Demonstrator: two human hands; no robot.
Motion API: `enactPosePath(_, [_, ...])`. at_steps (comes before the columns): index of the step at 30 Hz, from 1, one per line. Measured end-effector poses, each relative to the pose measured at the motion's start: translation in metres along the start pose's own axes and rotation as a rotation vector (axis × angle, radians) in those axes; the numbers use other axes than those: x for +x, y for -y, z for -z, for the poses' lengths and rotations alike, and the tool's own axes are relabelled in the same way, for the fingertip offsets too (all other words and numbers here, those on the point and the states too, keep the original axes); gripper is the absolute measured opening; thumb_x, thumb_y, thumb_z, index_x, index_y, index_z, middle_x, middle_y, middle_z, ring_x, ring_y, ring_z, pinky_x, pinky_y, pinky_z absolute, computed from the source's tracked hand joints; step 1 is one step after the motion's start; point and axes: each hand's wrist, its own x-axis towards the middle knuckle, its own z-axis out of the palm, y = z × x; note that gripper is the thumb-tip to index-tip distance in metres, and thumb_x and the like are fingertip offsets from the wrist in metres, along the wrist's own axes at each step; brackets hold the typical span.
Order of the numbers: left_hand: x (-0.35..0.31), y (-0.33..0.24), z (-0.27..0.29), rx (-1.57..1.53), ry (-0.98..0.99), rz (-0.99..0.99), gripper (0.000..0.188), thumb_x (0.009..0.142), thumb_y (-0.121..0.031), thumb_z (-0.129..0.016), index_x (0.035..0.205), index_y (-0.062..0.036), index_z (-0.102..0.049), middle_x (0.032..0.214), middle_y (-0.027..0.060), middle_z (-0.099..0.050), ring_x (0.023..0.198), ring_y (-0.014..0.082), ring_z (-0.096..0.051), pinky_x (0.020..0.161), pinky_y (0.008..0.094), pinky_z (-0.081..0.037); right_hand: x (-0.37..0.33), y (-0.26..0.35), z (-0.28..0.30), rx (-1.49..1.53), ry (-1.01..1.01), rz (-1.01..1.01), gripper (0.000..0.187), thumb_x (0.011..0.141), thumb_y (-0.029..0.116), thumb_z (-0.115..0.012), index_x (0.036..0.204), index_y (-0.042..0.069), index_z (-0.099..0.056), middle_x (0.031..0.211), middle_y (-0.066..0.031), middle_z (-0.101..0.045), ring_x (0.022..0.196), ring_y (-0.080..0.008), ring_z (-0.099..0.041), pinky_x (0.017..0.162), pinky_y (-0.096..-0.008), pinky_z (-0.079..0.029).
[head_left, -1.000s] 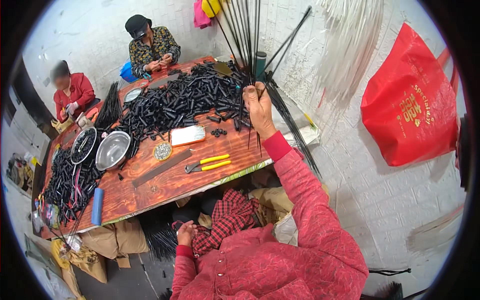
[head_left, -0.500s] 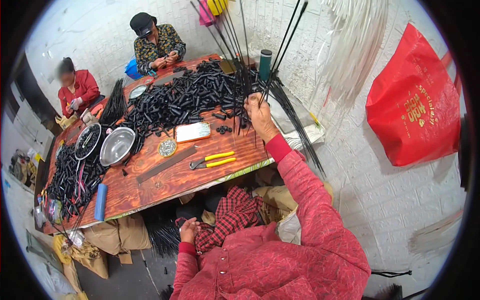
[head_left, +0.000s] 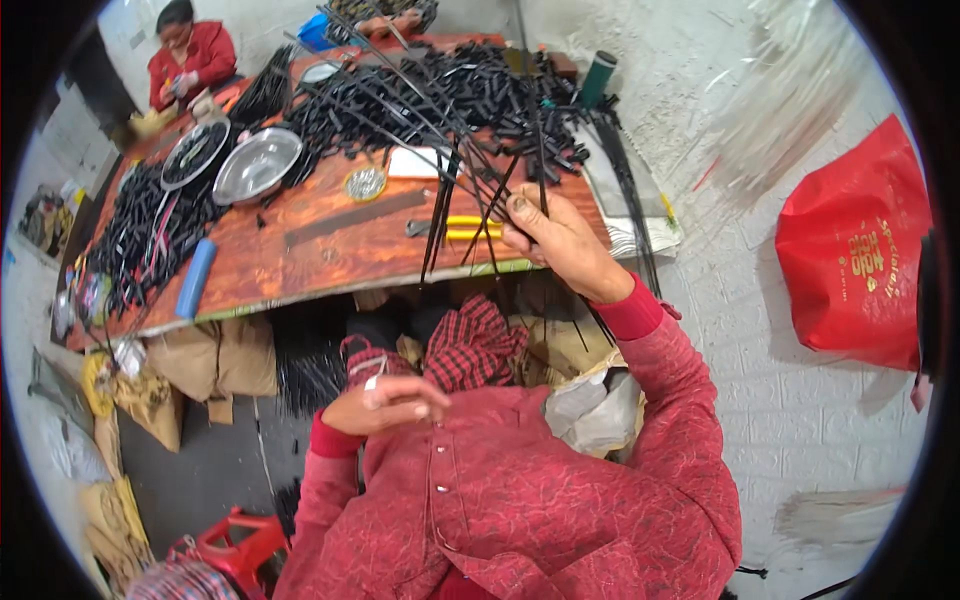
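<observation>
My right hand (head_left: 572, 245) is closed round several thin black rods (head_left: 432, 95) that fan out over the table's front edge, some with thicker dark ends. My left hand (head_left: 388, 404) hovers in front of my jacket, its fingers loosely stretched and a white wrap round one of them; I see nothing in it. Behind the rods lie yellow-handled pliers (head_left: 470, 232), partly covered. Beyond them a big heap of short black tubular parts (head_left: 440, 95) spreads across the wooden table (head_left: 330, 270).
On the table are a steel bowl (head_left: 257, 165), a small dish of metal bits (head_left: 365, 183), a white tray (head_left: 412, 162), a flat dark strip (head_left: 350, 218), a blue roll (head_left: 196, 278) and a green flask (head_left: 598, 78). A red bag (head_left: 850, 250) hangs at right. A co-worker (head_left: 190, 60) sits far left.
My right hand has drawn the rods back toward me, tilting them left. My left hand has risen from beside the checked cloth to in front of my jacket. The whole view has shifted.
</observation>
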Motion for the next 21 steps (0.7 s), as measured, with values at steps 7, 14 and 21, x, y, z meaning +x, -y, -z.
enactPosePath(7, [0.013, -0.029, -0.022, -0.102, -0.603, -0.331, 0.023, 0.098, -0.014, -0.057, 0.113, 0.0023, -0.064, 0.085, 0.0042, -0.066, 0.078, 0.0089, -0.061, 0.072, 0.0246, -0.050, -0.026, -0.017, -0.043, -0.009, 0.129, -0.083, 0.024, 0.105, 0.030, -0.044, 0.091, 0.011, -0.046, 0.071, 0.0039, -0.052, 0.053, -0.0001, -0.034, 0.046, -0.0171, -0.027])
enactPosePath(14, [0.014, -0.040, -0.032, 0.013, -0.817, -0.352, 0.024, 0.098, -0.018, -0.059, 0.111, 0.0009, -0.066, 0.085, 0.0032, -0.067, 0.074, 0.0066, -0.059, 0.065, 0.0199, -0.047, -0.034, -0.023, -0.068, -0.092, 0.182, -0.083, 0.024, 0.105, 0.026, -0.042, 0.092, 0.008, -0.050, 0.068, 0.0015, -0.056, 0.055, -0.0023, -0.039, 0.049, -0.0188, -0.031])
enactPosePath(21, [0.008, -0.050, -0.072, 0.230, -0.924, -0.428, 0.020, 0.098, -0.012, -0.056, 0.113, 0.0004, -0.063, 0.084, 0.0035, -0.067, 0.069, 0.0051, -0.058, 0.060, 0.0177, -0.045, -0.032, -0.046, -0.079, -0.089, 0.167, -0.054, 0.027, 0.106, 0.028, -0.041, 0.097, 0.005, -0.052, 0.070, -0.0002, -0.058, 0.056, -0.0031, -0.042, 0.050, -0.0187, -0.033])
